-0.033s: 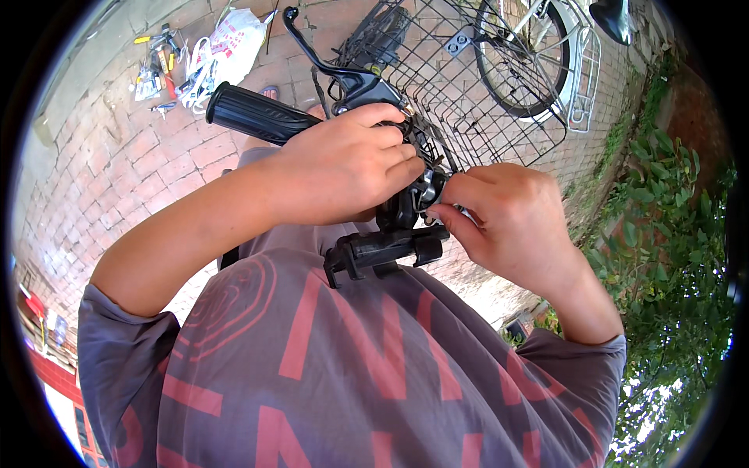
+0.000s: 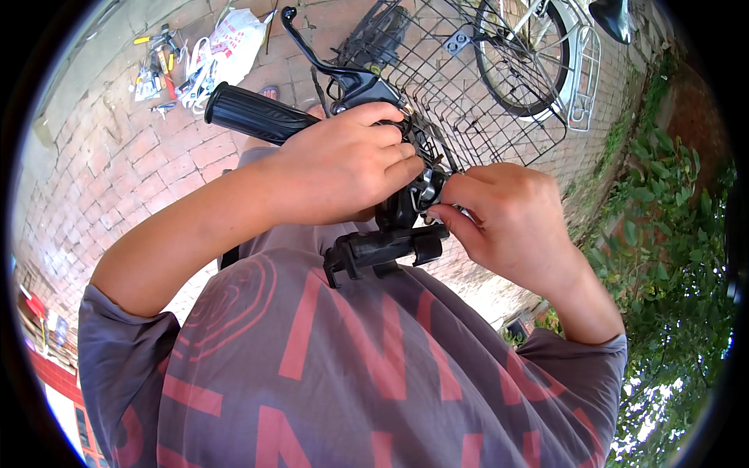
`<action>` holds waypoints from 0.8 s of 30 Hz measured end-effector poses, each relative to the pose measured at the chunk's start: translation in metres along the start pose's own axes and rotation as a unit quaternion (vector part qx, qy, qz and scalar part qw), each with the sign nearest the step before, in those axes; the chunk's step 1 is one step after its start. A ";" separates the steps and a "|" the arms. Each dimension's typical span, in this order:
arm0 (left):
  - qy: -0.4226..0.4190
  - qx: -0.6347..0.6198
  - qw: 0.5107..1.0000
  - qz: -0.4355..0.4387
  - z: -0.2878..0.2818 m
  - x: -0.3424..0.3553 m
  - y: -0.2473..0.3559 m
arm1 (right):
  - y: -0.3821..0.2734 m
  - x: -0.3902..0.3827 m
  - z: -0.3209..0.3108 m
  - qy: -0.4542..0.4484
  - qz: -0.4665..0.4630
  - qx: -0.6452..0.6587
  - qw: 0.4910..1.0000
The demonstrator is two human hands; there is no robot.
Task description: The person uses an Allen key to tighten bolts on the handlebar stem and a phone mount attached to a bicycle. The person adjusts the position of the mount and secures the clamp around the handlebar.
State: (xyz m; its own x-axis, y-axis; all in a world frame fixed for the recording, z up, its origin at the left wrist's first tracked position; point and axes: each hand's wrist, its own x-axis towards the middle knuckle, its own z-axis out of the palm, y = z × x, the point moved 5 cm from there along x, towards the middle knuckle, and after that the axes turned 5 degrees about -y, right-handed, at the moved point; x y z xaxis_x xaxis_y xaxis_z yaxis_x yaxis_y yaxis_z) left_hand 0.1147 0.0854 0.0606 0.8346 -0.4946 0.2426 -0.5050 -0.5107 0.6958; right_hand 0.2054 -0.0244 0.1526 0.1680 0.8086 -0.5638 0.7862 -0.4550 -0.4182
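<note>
My left hand [image 2: 351,160] is closed around the bicycle handlebar, just inboard of its black ribbed grip [image 2: 253,109] and the black brake lever [image 2: 335,70]. The bar itself is mostly hidden under my fingers. Beside it, my right hand [image 2: 499,214] has thumb and forefinger pinched together against a shiny metal clamp [image 2: 426,187] at the middle of the handlebar. Whatever lies between those fingertips is too small and too covered to name. A black phone holder [image 2: 382,251] sticks out from the bar toward my shirt, below both hands.
A black wire basket [image 2: 437,74] is mounted ahead of the handlebar. Beyond it stands another bicycle, its wheel [image 2: 521,58] in view. Tools [image 2: 165,62] and a white plastic bag [image 2: 234,39] lie on the brick paving at far left. Leafy bushes [image 2: 663,210] line the right.
</note>
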 end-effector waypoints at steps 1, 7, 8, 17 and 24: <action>0.001 -0.012 1.000 -0.005 0.000 0.000 0.000 | -0.001 -0.001 0.001 0.004 0.001 0.001 1.000; 0.014 -0.015 1.000 -0.004 0.002 -0.002 -0.002 | 0.005 0.001 0.004 -0.002 0.007 0.053 0.999; 0.013 -0.018 1.000 -0.004 0.002 -0.002 -0.002 | 0.006 0.002 0.004 -0.005 0.007 0.048 0.999; 0.005 -0.012 1.000 -0.002 0.002 -0.001 -0.002 | 0.007 0.006 0.000 -0.015 0.019 0.057 0.998; 0.062 0.015 0.998 -0.002 0.001 0.000 0.001 | 0.002 0.006 -0.002 0.003 -0.016 0.013 1.000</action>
State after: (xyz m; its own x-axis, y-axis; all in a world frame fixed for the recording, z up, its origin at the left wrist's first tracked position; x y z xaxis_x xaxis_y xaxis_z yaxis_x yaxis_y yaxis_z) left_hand 0.1143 0.0840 0.0601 0.8564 -0.4029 0.3227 -0.5065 -0.5348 0.6764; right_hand 0.2087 -0.0200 0.1497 0.1465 0.8256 -0.5449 0.7755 -0.4378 -0.4549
